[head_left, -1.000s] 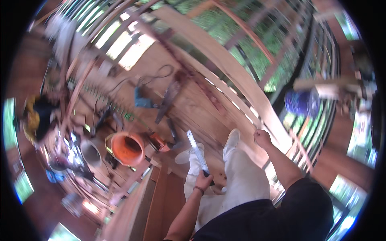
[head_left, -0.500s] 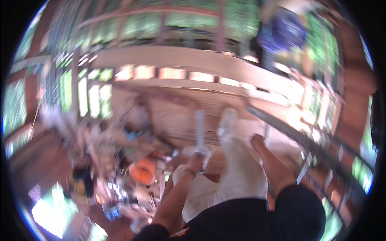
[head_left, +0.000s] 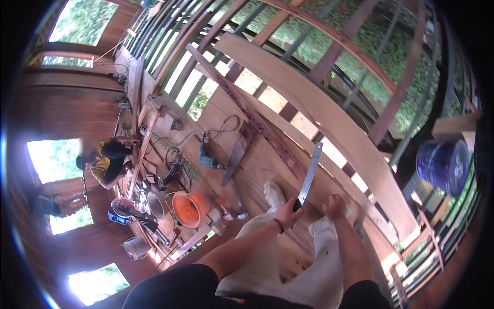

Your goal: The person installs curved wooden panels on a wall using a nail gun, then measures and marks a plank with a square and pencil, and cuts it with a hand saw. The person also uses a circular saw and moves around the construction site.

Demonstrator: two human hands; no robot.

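My left hand [head_left: 289, 213] is closed around the dark end of a try square [head_left: 311, 175]. Its long steel blade points up and away, with a small hole near the tip. Just right of the blade, my right hand [head_left: 335, 207] hangs with its fingers curled; no object shows in it. Beneath both hands are wooden floor boards. A narrow plank with dark reddish stains [head_left: 257, 121] lies beyond the blade. Further off is a long curved board [head_left: 309, 98] by the railing.
On the floor to the left are a handsaw [head_left: 236, 154], a teal power drill [head_left: 206, 157] with its cord, and an orange bucket [head_left: 189, 208]. A co-worker [head_left: 105, 160] crouches at far left. A purple bucket [head_left: 442, 166] stands at far right.
My view has swung, and the blurred scene is now sharp. The try square has moved right in my left hand and tilts rightward. My right hand is now closer to it.
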